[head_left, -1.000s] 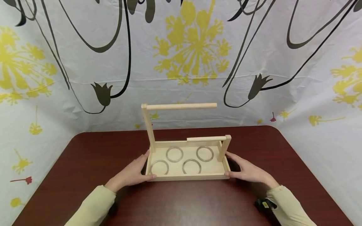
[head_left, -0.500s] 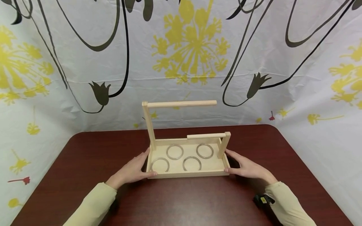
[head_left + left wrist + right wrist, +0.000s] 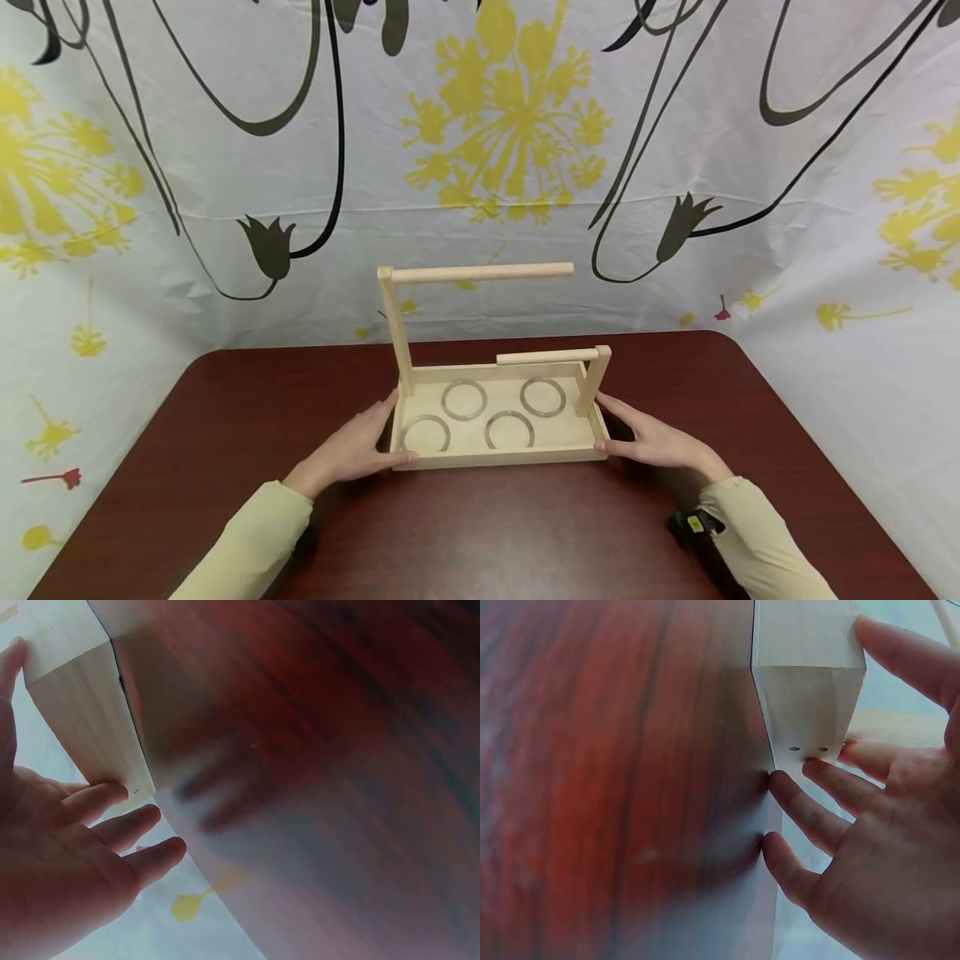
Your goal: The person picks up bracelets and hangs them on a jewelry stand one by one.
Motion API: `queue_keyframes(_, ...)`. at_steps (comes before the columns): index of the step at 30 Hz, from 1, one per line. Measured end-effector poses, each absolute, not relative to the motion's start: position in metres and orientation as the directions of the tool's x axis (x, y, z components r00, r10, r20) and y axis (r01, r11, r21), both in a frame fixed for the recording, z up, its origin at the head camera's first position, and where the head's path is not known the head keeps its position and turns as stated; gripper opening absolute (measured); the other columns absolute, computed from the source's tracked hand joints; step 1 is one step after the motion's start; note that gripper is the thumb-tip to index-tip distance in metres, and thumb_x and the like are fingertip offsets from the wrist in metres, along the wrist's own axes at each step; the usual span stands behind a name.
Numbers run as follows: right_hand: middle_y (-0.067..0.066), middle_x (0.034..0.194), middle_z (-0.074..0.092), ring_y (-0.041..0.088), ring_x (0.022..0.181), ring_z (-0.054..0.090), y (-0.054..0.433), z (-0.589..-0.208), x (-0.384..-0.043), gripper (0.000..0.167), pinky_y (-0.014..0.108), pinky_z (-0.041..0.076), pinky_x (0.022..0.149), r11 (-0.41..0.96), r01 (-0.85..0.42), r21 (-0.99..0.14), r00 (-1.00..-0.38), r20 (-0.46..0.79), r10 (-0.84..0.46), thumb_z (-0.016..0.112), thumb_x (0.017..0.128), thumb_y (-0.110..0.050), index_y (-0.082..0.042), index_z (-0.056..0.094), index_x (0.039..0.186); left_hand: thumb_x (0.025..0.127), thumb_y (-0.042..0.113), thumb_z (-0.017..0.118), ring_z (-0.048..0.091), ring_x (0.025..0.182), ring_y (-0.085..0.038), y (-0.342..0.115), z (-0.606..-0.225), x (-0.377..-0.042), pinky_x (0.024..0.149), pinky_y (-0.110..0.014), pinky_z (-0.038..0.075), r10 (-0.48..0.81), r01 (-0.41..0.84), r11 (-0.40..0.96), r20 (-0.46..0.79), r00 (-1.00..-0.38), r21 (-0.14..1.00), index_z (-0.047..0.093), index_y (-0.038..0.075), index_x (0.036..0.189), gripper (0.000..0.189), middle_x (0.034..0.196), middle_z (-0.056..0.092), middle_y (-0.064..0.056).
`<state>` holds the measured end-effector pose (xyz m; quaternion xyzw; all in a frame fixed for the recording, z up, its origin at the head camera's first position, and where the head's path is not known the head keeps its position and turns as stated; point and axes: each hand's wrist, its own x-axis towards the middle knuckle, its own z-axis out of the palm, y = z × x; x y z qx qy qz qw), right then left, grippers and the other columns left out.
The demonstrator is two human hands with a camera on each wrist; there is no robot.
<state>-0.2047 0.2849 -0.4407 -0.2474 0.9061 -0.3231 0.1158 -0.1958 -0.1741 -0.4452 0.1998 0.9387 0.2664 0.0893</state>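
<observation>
A pale wooden tray stand (image 3: 517,457) lies on the dark red-brown table (image 3: 480,533). A tall post at its left end carries a long round bar (image 3: 483,272), and a shorter post at its right end carries a short bar (image 3: 546,357). Several grey rings (image 3: 508,430) show on the tray floor; whether loose or fixed I cannot tell. My left hand (image 3: 348,442) touches the left end, thumb on the front corner, other fingers fairly straight along the side. My right hand (image 3: 656,433) touches the right end likewise. Both wrist views show outstretched fingers against the wood.
A white cloth (image 3: 510,167) printed with yellow and dark flowers hangs behind the table and along both sides. The table's far edge (image 3: 300,348) runs behind the stand. A black strap device (image 3: 693,525) sits at the right wrist.
The tray stand has slid slightly away toward the table's far edge, with both hands moving along at its ends. The hands keep the same hold.
</observation>
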Motion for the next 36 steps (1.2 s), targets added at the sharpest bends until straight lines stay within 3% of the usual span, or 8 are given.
queue_keyframes(11, 0.022, 0.151, 0.029, 0.039, 0.137, 0.029, 0.285, -0.441, -0.204, 0.084, 0.059, 0.030, 0.102, 0.673, -0.372, -0.639, -0.859, -0.036, -0.510, 0.067, 0.091, -0.039, 0.002, 0.025, 0.151, 0.082, 0.057, 0.069, 0.030, 0.136, -0.042, -0.173, -0.444, -0.195, 0.105, -0.055, 0.031, 0.418, 0.317, 0.766, -0.059, -0.907, 0.560, 0.013, -0.002, 0.153, 0.108, 0.151, 0.026, -0.028)
queue_keyframes(18, 0.020, 0.146, 0.040, 0.036, 0.132, 0.039, 0.285, -0.438, -0.196, 0.077, 0.053, 0.036, 0.100, 0.673, -0.419, -0.610, -0.866, 0.044, -0.498, 0.069, 0.090, -0.038, 0.001, 0.035, 0.147, 0.083, 0.054, 0.069, 0.031, 0.136, -0.040, -0.171, -0.444, -0.191, 0.104, -0.053, 0.032, 0.433, 0.353, 0.756, -0.016, -0.901, 0.552, 0.015, -0.005, 0.152, 0.106, 0.150, 0.029, -0.028)
queue_keyframes(25, 0.016, 0.136, 0.052, 0.032, 0.114, 0.057, 0.289, -0.433, -0.186, 0.062, 0.049, 0.046, 0.091, 0.621, -0.456, -0.638, -0.864, 0.151, -0.480, 0.071, 0.090, -0.025, 0.000, 0.046, 0.141, 0.083, 0.049, 0.072, 0.033, 0.135, -0.039, -0.168, -0.443, -0.190, 0.103, -0.054, 0.033, 0.444, 0.397, 0.739, 0.050, -0.895, 0.544, 0.018, -0.008, 0.150, 0.103, 0.151, 0.028, -0.027)
queue_keyframes(32, 0.013, 0.126, 0.059, 0.029, 0.104, 0.062, 0.281, -0.430, -0.181, 0.046, 0.043, 0.051, 0.083, 0.577, -0.475, -0.664, -0.862, 0.218, -0.458, 0.071, 0.089, -0.011, 0.000, 0.056, 0.131, 0.085, 0.051, 0.070, 0.030, 0.136, -0.041, -0.164, -0.446, -0.189, 0.101, -0.059, 0.033, 0.445, 0.416, 0.731, 0.084, -0.892, 0.542, 0.018, -0.006, 0.151, 0.101, 0.153, 0.022, -0.028)
queue_keyframes(36, 0.010, 0.120, 0.062, 0.027, 0.104, 0.061, 0.271, -0.430, -0.181, 0.040, 0.035, 0.050, 0.086, 0.575, -0.545, -0.610, -0.829, 0.288, -0.480, 0.072, 0.087, -0.005, 0.000, 0.061, 0.124, 0.085, 0.052, 0.068, 0.029, 0.137, -0.041, -0.163, -0.447, -0.189, 0.101, -0.059, 0.032, 0.441, 0.414, 0.733, 0.086, -0.893, 0.539, 0.018, -0.006, 0.151, 0.101, 0.153, 0.022, -0.027)
